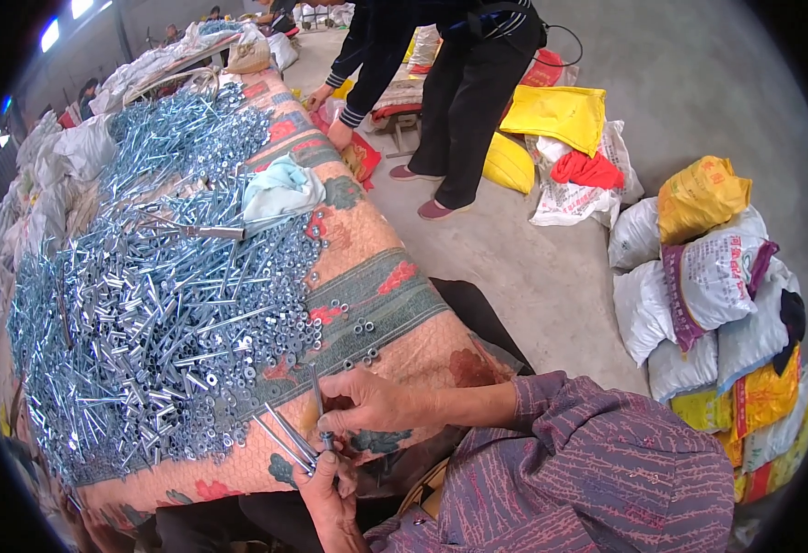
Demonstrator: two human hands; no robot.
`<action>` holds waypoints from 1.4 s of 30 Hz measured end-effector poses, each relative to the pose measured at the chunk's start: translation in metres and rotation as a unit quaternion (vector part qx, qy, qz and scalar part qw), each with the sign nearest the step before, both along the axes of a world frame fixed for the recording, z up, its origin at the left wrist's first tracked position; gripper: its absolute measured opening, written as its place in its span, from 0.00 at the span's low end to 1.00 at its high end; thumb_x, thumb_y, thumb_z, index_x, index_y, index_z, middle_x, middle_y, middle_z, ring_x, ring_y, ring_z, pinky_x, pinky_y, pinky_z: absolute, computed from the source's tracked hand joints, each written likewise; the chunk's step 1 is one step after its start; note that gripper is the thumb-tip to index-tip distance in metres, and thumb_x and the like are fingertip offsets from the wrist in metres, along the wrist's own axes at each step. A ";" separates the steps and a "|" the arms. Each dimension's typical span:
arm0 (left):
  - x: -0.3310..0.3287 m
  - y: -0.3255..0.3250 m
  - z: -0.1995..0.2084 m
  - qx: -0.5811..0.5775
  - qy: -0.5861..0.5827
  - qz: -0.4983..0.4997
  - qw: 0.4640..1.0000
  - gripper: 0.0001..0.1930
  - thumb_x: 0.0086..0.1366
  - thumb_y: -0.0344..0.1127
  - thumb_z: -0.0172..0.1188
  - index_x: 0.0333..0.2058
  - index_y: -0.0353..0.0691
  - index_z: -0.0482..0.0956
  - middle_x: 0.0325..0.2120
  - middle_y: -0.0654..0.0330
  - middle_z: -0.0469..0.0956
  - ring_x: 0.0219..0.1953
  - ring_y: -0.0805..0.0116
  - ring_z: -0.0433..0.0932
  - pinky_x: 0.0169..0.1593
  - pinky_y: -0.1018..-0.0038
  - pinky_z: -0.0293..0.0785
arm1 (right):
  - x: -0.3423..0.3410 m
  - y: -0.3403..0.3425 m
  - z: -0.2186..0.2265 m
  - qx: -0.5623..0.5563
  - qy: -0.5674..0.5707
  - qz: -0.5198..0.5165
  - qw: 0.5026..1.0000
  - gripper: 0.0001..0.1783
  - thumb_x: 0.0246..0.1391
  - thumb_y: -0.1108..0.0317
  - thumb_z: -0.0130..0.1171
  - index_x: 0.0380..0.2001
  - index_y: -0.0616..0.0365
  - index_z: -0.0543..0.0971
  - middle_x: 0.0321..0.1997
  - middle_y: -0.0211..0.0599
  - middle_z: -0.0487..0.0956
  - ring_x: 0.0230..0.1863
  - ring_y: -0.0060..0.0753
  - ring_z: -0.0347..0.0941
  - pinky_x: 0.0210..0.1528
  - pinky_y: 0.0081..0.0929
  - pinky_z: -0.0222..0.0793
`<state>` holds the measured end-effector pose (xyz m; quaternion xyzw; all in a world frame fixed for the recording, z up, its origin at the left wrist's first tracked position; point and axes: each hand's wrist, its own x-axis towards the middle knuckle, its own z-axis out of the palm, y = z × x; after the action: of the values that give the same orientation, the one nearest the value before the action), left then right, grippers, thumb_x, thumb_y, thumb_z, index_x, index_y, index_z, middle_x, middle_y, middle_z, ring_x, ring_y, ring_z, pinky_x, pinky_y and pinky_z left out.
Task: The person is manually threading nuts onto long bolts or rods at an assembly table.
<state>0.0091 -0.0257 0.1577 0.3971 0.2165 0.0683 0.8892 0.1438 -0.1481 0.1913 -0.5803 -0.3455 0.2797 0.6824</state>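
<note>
While fingers (326, 468) clasp slim, perhaps threaded rods (291, 430), ring-like nuts (369, 326) lie near.

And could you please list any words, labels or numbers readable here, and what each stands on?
White woven sack with purple edges: red printing, not copied here.
Topmost bulging yellow sack at right: reddish printing, too small to read.
White sack beneath crumpled red cloth: red printing, too small to read.
Held silver metal rods: no readable marks.

A grey floor (551, 300), probably concrete, stretches toward a dim wall (91, 48) with bright windows (50, 35).
</note>
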 end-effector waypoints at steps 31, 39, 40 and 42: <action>-0.019 0.010 -0.008 0.095 0.040 0.051 0.993 0.09 0.61 0.33 0.64 0.33 0.34 0.75 0.13 0.67 0.68 0.11 0.81 0.60 0.15 0.84 0.52 | -0.006 0.015 -0.002 -0.136 -0.028 0.043 0.989 0.09 0.55 0.75 0.59 0.40 0.64 0.77 0.33 0.25 0.76 0.35 0.13 0.72 0.38 0.17 0.69; -0.018 0.004 -0.010 0.169 0.033 0.077 0.982 0.08 0.62 0.33 0.62 0.34 0.34 0.75 0.13 0.68 0.69 0.12 0.83 0.62 0.16 0.84 0.53 | -0.003 0.013 -0.006 -0.135 0.025 0.038 0.990 0.09 0.54 0.74 0.60 0.39 0.63 0.78 0.32 0.25 0.76 0.35 0.15 0.72 0.39 0.16 0.69; -0.017 0.003 -0.008 0.195 0.031 0.080 0.977 0.08 0.62 0.33 0.62 0.34 0.35 0.75 0.14 0.68 0.70 0.13 0.83 0.62 0.16 0.85 0.54 | -0.003 0.013 -0.006 -0.185 -0.019 0.028 0.982 0.08 0.54 0.74 0.61 0.38 0.63 0.78 0.30 0.24 0.75 0.34 0.14 0.71 0.38 0.16 0.68; -0.018 0.005 -0.008 0.222 0.030 0.085 0.971 0.08 0.62 0.33 0.62 0.35 0.35 0.76 0.14 0.68 0.70 0.13 0.83 0.63 0.17 0.85 0.54 | -0.004 0.015 -0.005 -0.234 -0.063 0.018 0.970 0.08 0.54 0.73 0.61 0.38 0.63 0.79 0.29 0.23 0.74 0.33 0.13 0.70 0.37 0.15 0.68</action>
<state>-0.0088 -0.0202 0.1498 0.5663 0.2554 0.1778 0.7632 0.1394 -0.1330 0.1868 -0.7339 -0.3228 0.3282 0.4994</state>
